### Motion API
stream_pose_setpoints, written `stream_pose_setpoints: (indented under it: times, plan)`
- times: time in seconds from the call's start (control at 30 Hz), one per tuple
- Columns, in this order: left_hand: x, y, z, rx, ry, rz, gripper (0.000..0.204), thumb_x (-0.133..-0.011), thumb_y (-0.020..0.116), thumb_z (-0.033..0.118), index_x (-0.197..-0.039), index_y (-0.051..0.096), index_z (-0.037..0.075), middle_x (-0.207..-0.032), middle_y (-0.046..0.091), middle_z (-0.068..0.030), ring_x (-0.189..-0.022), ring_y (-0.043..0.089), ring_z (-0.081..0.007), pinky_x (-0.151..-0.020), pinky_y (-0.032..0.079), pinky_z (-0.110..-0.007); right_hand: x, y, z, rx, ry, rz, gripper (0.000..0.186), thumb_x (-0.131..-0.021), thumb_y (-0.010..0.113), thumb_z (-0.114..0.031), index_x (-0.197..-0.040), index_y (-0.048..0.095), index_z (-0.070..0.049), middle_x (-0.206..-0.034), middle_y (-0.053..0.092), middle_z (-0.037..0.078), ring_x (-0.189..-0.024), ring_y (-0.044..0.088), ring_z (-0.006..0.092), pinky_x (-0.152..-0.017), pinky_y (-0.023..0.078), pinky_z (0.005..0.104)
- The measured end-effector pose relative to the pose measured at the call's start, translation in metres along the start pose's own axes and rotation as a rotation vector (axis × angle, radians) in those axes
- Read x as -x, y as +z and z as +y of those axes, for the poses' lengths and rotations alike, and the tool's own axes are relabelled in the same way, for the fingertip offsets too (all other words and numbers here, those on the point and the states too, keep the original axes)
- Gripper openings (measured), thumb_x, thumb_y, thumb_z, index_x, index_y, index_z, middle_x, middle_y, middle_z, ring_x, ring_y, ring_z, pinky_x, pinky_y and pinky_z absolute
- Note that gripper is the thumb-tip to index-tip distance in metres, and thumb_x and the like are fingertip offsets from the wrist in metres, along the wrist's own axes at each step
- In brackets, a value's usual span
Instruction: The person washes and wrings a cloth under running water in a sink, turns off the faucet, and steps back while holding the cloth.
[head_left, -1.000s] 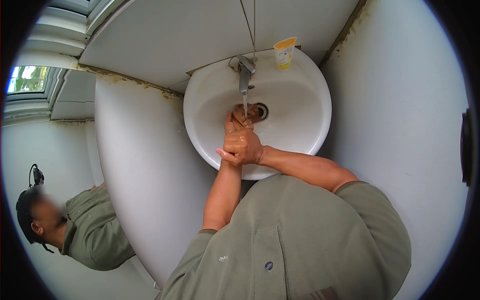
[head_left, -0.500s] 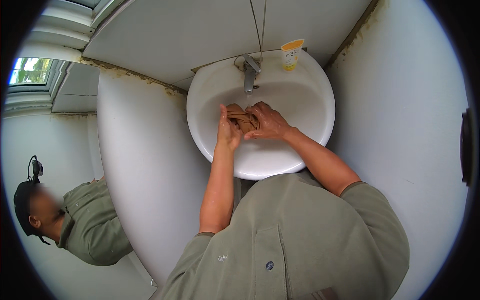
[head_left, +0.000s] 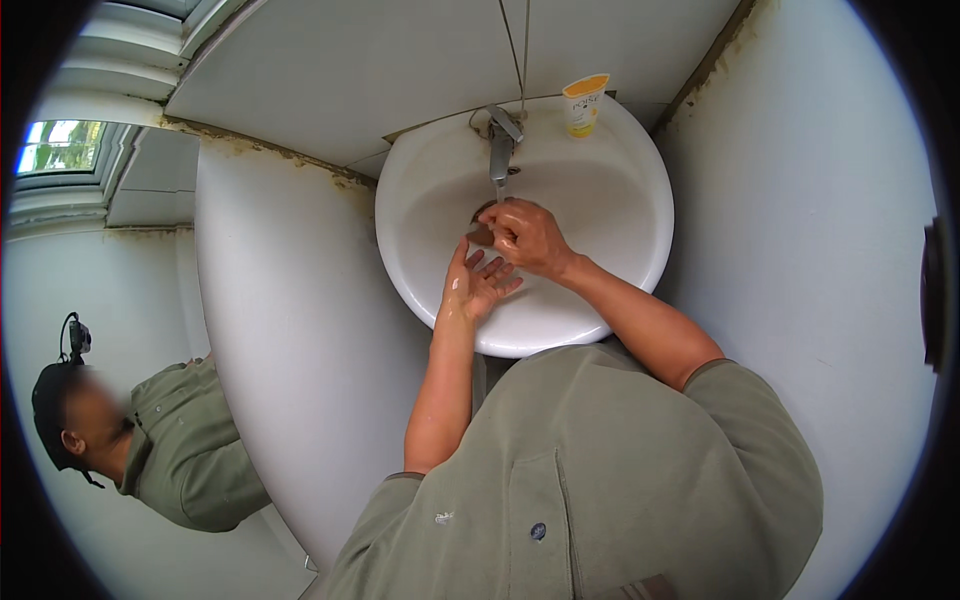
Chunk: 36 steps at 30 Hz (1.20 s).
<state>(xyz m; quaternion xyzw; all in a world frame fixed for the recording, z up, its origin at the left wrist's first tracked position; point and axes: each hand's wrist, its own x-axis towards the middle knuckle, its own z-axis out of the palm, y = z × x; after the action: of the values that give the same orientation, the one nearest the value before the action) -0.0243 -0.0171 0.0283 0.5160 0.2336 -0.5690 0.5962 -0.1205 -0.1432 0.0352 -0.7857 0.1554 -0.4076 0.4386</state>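
Observation:
Water runs from the metal tap into the white washbasin. Beneath the stream my right hand is closed around a bunched wet brown cloth, which shows on the hand's left side; the rest of it is hidden by the fingers. My left hand lies just below and to the left, palm up and wet, its fingers spread and holding nothing. Its thumb tip comes close to the cloth; whether they touch I cannot tell.
A white and yellow squeeze tube stands cap down on the basin's back right rim. White walls close in on both sides, and a mirror on the left reflects a window and my green shirt.
Both hands had the brown cloth spread between them. Now the left hand has let go and drawn back toward me, while the right has closed on the bunched cloth.

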Motion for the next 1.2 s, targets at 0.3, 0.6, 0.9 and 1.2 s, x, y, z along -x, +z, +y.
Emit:
stream_pose_setpoints:
  times: [0.3, 0.6, 0.9, 1.2]
  plan:
    - [-0.052, -0.009, 0.004, 0.258, -0.086, -0.650, 0.054, -0.097, 0.047, 0.047, -0.126, 0.049, 0.001, -0.119, 0.057, -0.0180, -0.112, 0.055, -0.0344, -0.102, 0.043, -0.051, 0.014, 0.037, -0.065, -0.054, -0.403, -0.175, 0.014, -0.077, 0.067, -0.014, -0.071, 0.057, -0.007, -0.071, 0.060, 0.007, -0.068, 0.061, 0.0239, -0.062, 0.049, 0.0371]
    - [-0.048, 0.027, -0.006, 0.108, 0.086, -0.217, 0.018, -0.093, 0.051, 0.020, -0.098, 0.059, 0.005, -0.095, 0.063, -0.0070, -0.085, 0.063, -0.0232, -0.070, 0.054, -0.039, 0.007, 0.010, 0.046, 0.591, 0.365, -0.136, 0.022, -0.088, 0.059, -0.025, -0.077, 0.057, -0.006, -0.076, 0.065, 0.015, -0.068, 0.066, 0.0299, -0.058, 0.054, 0.0405]
    - [-0.103, -0.043, -0.004, 0.043, 0.180, -0.513, 0.030, -0.099, 0.044, 0.032, -0.115, 0.053, 0.008, -0.109, 0.060, -0.0081, -0.098, 0.061, -0.0210, -0.093, 0.050, -0.035, 0.020, 0.051, -0.066, -0.008, -0.240, -0.100, 0.030, -0.088, 0.062, -0.025, -0.067, 0.052, -0.007, -0.061, 0.056, 0.013, -0.055, 0.056, 0.0337, -0.050, 0.044, 0.0426]
    - [-0.005, 0.045, 0.003, -0.122, 0.189, -0.155, 0.026, -0.098, 0.054, 0.025, -0.117, 0.054, 0.008, -0.114, 0.059, -0.0055, -0.105, 0.058, -0.0197, -0.092, 0.049, -0.034, -0.001, 0.018, 0.051, 0.399, 0.592, -0.062, 0.022, -0.093, 0.055, -0.025, -0.094, 0.059, -0.004, -0.077, 0.068, 0.014, -0.070, 0.065, 0.0380, -0.066, 0.052, 0.0458]
